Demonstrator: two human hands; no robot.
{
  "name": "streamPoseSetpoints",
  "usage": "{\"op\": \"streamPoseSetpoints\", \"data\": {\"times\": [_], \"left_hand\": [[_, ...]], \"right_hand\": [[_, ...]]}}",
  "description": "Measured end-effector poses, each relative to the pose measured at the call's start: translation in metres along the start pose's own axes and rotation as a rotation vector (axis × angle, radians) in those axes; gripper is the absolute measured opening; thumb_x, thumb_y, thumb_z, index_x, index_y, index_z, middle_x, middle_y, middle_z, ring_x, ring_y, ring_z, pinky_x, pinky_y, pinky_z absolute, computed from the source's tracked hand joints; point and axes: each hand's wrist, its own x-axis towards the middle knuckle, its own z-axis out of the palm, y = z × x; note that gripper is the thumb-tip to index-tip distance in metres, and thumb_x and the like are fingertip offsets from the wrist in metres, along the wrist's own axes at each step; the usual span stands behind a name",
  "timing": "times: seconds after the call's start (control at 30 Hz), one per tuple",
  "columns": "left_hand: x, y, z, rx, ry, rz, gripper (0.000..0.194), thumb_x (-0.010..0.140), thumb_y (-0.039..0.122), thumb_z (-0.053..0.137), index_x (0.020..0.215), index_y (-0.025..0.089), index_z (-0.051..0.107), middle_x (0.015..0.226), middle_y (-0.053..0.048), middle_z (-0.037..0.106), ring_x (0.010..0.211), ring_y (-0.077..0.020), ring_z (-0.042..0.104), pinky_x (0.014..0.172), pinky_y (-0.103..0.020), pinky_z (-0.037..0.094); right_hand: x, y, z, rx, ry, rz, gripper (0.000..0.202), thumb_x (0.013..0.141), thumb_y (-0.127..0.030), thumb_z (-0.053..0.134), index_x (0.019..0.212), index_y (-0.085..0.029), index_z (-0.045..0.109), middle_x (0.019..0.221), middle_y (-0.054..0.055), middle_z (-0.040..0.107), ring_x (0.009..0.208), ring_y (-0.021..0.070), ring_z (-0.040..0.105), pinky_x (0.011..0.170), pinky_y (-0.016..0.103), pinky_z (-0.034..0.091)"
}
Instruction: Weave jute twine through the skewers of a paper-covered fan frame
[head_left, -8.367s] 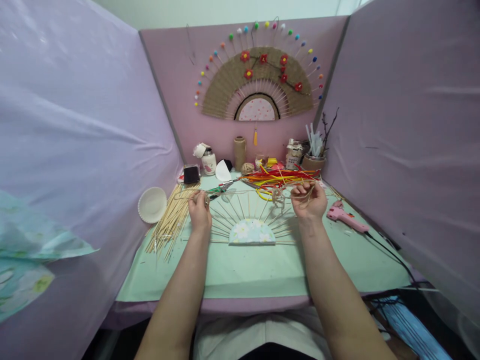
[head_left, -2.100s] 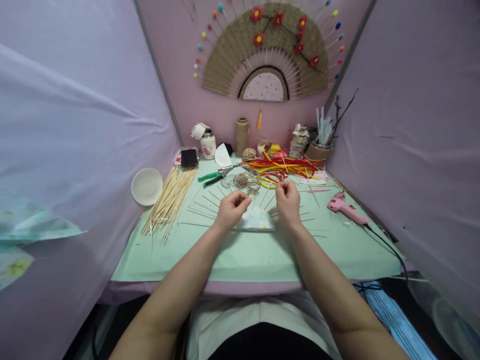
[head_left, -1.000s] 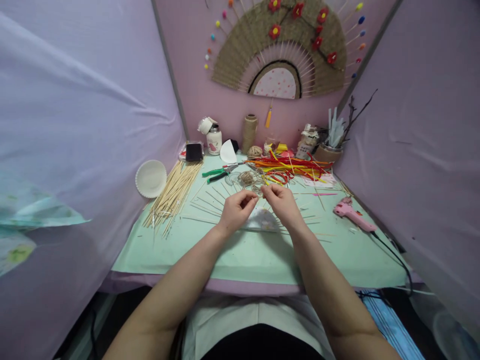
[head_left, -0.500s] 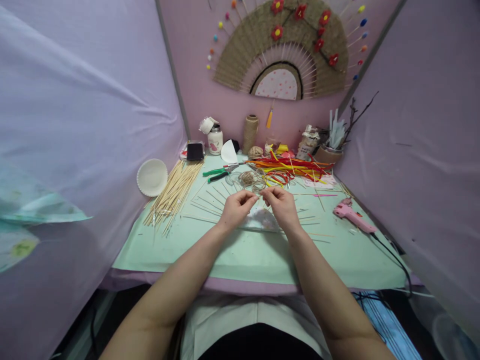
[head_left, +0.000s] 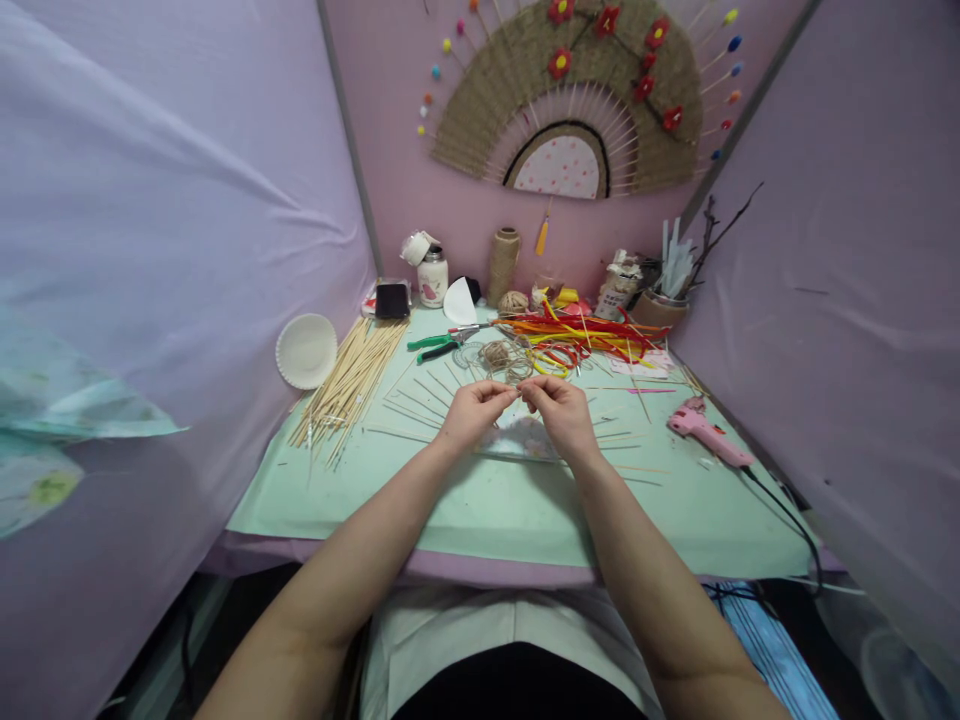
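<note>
Fingertips of my left hand (head_left: pixel 474 412) and my right hand (head_left: pixel 561 410) meet in a pinch above the middle of the table. Between them is what looks like a thin strand of twine, mostly hidden by the fingers. Just behind lies a small tangled ball of brown twine (head_left: pixel 496 353) with loose loops. Beneath my hands is a pale semicircular piece (head_left: pixel 525 436), partly covered. Thin sticks (head_left: pixel 420 410) fan outward from around it on both sides.
At left are a bundle of bamboo sticks (head_left: pixel 352 385) and a white scalloped dish (head_left: pixel 306 352). Green-handled pliers (head_left: pixel 436 345) and red and yellow pipe cleaners (head_left: pixel 592 335) lie behind. A pink glue gun (head_left: pixel 706 432) with a cord rests at right. A decorated fan (head_left: pixel 465 125) hangs on the back wall.
My fingertips have come slightly closer together, still pinching. The whole view has shifted a little; the things on the table stay where they were.
</note>
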Motion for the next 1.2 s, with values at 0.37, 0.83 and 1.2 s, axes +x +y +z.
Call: {"op": "streamPoseSetpoints", "data": {"times": [0.37,0.83,1.2], "left_hand": [[0.001,-0.004,-0.001,0.061,0.175,0.123,0.024,0.069,0.039,0.071,0.069,0.015,0.067,0.052,0.004,0.05,0.048,-0.0082,0.038,0.047,-0.023,0.029],[-0.007,-0.017,-0.003,0.541,0.173,0.5,0.016,0.084,0.027,0.059,0.084,0.021,0.073,0.062,0.0,0.061,0.057,-0.0128,0.05,0.062,-0.025,0.037],[-0.005,-0.02,-0.007,0.711,0.079,0.603,0.018,0.088,0.025,0.055,0.09,0.022,0.073,0.088,-0.008,0.073,0.082,-0.0194,0.064,0.078,-0.031,0.044]], "right_hand": [[-0.001,0.007,0.004,0.135,0.066,0.086,0.019,0.072,-0.036,0.067,0.081,-0.019,0.066,0.059,-0.004,0.053,0.054,0.0107,0.046,0.055,0.025,0.039],[-0.006,0.006,0.009,0.018,0.066,0.088,0.018,0.069,-0.036,0.068,0.07,-0.018,0.066,0.059,-0.001,0.057,0.056,0.0119,0.045,0.054,0.025,0.036],[-0.004,0.008,0.009,0.003,0.067,0.109,0.017,0.069,-0.034,0.065,0.066,-0.018,0.062,0.056,-0.003,0.054,0.052,0.011,0.042,0.054,0.026,0.036]]}}
